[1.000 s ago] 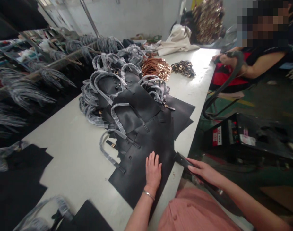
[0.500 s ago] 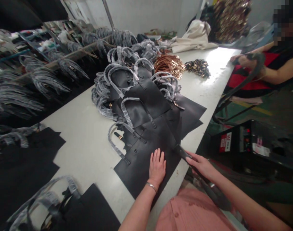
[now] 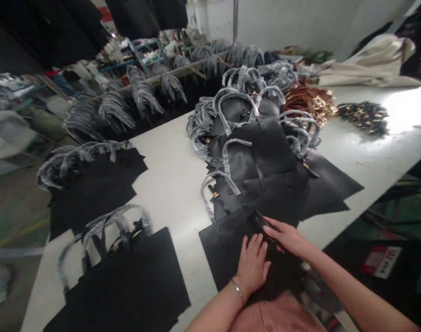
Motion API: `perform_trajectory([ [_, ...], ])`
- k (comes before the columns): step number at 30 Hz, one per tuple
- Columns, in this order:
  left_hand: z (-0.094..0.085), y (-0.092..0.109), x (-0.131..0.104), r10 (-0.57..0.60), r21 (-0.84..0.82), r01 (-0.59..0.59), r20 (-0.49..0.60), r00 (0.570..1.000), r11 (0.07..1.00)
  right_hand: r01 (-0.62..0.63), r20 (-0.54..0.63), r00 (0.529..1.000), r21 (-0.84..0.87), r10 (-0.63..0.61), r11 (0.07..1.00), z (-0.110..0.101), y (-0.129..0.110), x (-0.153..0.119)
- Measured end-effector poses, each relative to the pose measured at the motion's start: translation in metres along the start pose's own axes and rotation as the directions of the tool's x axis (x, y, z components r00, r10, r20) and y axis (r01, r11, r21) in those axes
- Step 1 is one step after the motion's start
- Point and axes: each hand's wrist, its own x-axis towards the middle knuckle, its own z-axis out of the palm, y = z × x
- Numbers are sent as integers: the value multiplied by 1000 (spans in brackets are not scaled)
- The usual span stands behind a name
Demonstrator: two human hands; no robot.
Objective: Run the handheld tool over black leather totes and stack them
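Observation:
A flat black handbag panel (image 3: pixel 215 253) lies at the near edge of the table, its handle (image 3: pixel 206 203) in clear wrapping. My left hand (image 3: pixel 253 262) rests on the panel, fingers stretched out and lying flat. My right hand (image 3: pixel 288 236) is closed round a dark tube-like tool (image 3: pixel 259 221), whose front end is over the panel, close to its top edge. Dark sleeve-like tubing trails below my right wrist. Whether the tool's tip touches the panel I cannot tell. Beyond both hands is a heap of similar black bag panels (image 3: pixel 269 147).
On the left of the white table (image 3: pixel 165 180) are a stack of black bag panels (image 3: pixel 134 281) and another stack (image 3: pixel 96 193) behind it. Brown straps (image 3: pixel 305 101) and black straps with gold clasps (image 3: pixel 364 117) lie at the back right. A dark machine (image 3: pixel 355 263) stands right.
My view has swung left. The panel under my hands now lies apart from the heap's overlap, nearer me. My right hand with the tool has come in over the panel, close to my left hand.

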Motion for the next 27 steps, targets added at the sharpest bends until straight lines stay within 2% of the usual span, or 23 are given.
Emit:
perform_trajectory([
  [2, -11, -17, -16, -115, 47, 118, -55, 992, 992, -1, 44, 999, -26, 2, 1000, 5, -6, 3],
  [3, -14, -24, -23, -137, 61, 141, -64, 988, 988, -4, 75, 997, -33, 6, 999, 8, -9, 3],
  [7, -15, -42, -39, -72, 79, 74, -38, 997, 994, -31, 179, 983, -69, 43, 997, 27, -20, 6],
  [12, -12, -43, -38, -61, 77, 64, -45, 997, 995, -49, 192, 979, -94, 66, 994, 52, -32, 19],
  [19, -13, -45, -41, -37, 55, 41, -78, 996, 998, -44, 221, 972, -143, 75, 989, 50, -39, 16],
  [23, -13, -45, -41, -45, 60, 49, -71, 996, 997, -7, 166, 986, -148, 32, 989, 61, -50, 31],
  [27, -16, -43, -41, -48, 51, 51, -67, 997, 997, 46, -3, 999, -144, -47, 989, 55, -62, 43],
])
